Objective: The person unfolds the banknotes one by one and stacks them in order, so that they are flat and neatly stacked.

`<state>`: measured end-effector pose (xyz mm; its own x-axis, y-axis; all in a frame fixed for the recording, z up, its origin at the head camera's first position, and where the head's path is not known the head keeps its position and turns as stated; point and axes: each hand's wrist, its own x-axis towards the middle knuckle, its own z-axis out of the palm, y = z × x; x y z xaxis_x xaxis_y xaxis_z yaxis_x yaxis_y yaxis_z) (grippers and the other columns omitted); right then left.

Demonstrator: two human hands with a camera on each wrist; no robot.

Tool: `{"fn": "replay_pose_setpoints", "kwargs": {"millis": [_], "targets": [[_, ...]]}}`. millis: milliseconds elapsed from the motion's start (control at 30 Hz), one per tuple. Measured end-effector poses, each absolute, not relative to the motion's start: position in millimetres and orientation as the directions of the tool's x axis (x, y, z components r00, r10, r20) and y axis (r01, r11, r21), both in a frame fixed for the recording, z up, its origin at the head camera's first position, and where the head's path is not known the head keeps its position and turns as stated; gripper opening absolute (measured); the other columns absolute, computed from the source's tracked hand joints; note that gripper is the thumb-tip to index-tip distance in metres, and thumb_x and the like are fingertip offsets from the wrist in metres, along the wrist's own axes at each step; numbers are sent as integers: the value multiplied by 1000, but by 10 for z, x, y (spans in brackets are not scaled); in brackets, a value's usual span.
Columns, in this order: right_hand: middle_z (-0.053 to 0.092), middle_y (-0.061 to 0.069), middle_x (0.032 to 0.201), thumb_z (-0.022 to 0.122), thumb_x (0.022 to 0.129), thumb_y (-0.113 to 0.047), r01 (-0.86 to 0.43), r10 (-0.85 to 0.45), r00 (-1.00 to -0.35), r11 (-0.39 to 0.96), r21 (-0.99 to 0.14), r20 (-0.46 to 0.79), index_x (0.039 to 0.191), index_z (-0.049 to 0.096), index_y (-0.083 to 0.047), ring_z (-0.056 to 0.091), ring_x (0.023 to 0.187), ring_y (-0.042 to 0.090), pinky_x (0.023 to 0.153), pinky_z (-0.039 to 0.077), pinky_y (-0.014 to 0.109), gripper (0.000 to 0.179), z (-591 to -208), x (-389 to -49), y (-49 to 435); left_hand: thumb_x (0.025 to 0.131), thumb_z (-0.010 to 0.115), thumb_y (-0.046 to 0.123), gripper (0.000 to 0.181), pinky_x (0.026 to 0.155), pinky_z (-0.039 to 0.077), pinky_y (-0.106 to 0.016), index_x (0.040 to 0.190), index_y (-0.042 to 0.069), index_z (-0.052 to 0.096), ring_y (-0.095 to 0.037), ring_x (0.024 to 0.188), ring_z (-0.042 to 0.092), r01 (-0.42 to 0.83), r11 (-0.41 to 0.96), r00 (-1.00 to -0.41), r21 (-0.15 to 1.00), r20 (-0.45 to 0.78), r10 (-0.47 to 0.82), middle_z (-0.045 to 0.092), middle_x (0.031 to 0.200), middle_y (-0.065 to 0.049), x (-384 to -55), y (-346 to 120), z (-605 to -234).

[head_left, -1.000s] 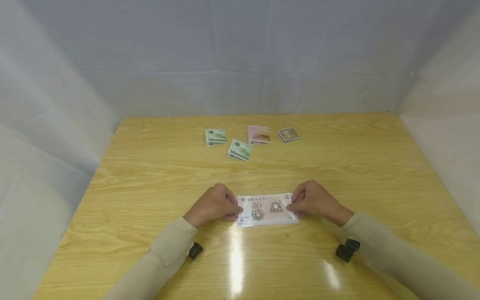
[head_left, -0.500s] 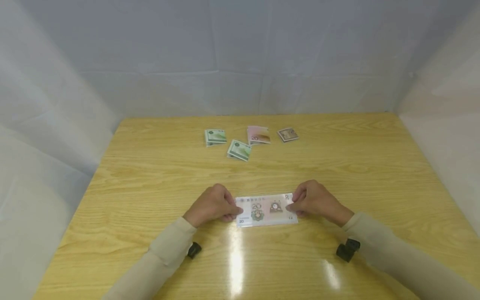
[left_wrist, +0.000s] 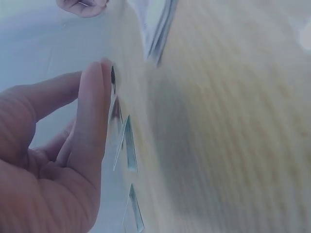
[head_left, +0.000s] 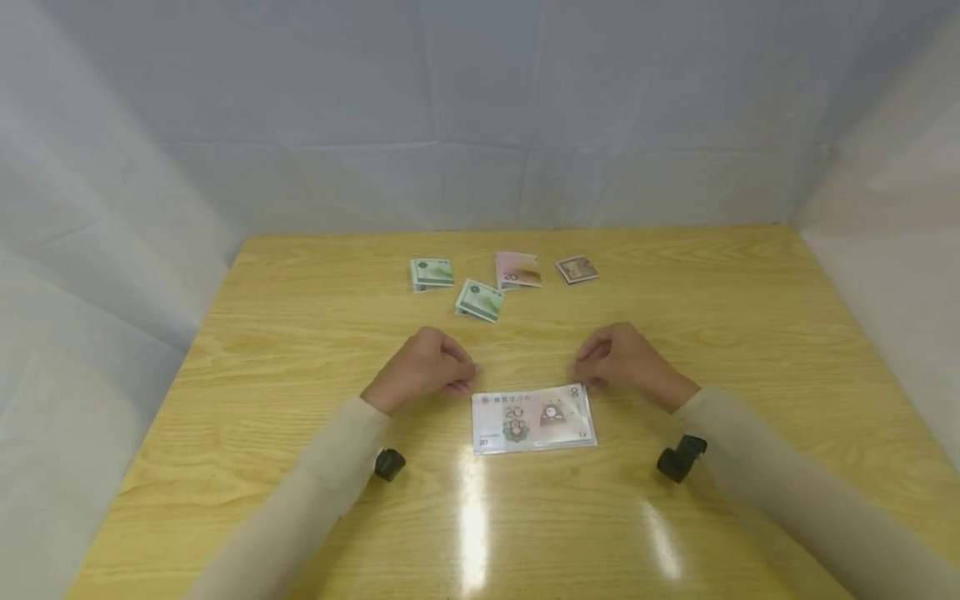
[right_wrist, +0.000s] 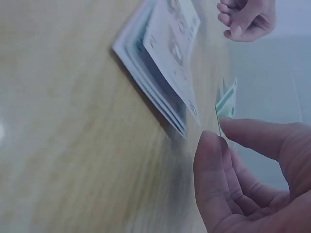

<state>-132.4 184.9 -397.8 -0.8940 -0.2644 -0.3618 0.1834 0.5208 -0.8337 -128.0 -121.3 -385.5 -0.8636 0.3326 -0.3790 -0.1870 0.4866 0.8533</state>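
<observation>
A stack of banknotes point(head_left: 534, 421) lies flat on the table, a pinkish 20 note on top. In the right wrist view the stack point(right_wrist: 150, 73) shows several layers, its top note lifting at one corner. My left hand point(head_left: 427, 367) hovers past the stack's far left corner, thumb and fingertips close together with nothing between them. Past the far right corner is my right hand point(head_left: 618, 362), fingers loosely bent and holding nothing. In its wrist view, the right thumb and index fingertip point(right_wrist: 209, 141) are slightly apart.
Farther back on the wooden table point(head_left: 300, 350) stand folded notes: a green one point(head_left: 432, 273), another green note point(head_left: 480, 300), a pink 20 note point(head_left: 519, 270) and a small brown note point(head_left: 577, 268). White cloth point(head_left: 480, 125) encloses the back and sides.
Both hands have let go of the banknote stack's ends and moved away from me, past its far edge. The stack stays where it was; the folded notes have not moved.
</observation>
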Motion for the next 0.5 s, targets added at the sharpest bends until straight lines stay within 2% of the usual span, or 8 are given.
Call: {"fn": "replay_pose_setpoints", "kwargs": {"millis": [167, 300, 500], "targets": [[72, 18, 96, 75, 90, -8, 185, -217, -916, 516, -836, -337, 106, 68, 6, 71, 79, 24, 71, 65, 31, 23, -3991, -1578, 1717, 96, 68, 4, 14, 80, 65, -35, 104, -5, 73, -26, 89, 74, -240, 420, -881, 875, -378, 286, 75, 100, -15, -1460, -1144, -3797], [72, 17, 99, 73, 91, -8, 140, -189, -941, 534, -834, -280, 109, 71, 5, 70, 81, 23, 71, 63, 28, 22, -4024, -1781, 1623, 96, 66, 1, 15, 82, 65, -34, 108, -7, 72, -25, 90, 74, -277, 363, -886, 890, -383, 261, 74, 102, -17, -1571, -1075, -3789], [72, 18, 87, 66, 95, -7, 74, -204, -956, 530, -845, -212, 106, 75, 3, 65, 76, 25, 73, 58, 31, 17, -4075, -2024, 1548, 96, 68, 1, 17, 79, 65, -31, 109, -10, 70, -23, 84, 74, -323, 279, -882, 905, -394, 257, 73, 100, -21, -1629, -994, -3836]]}}
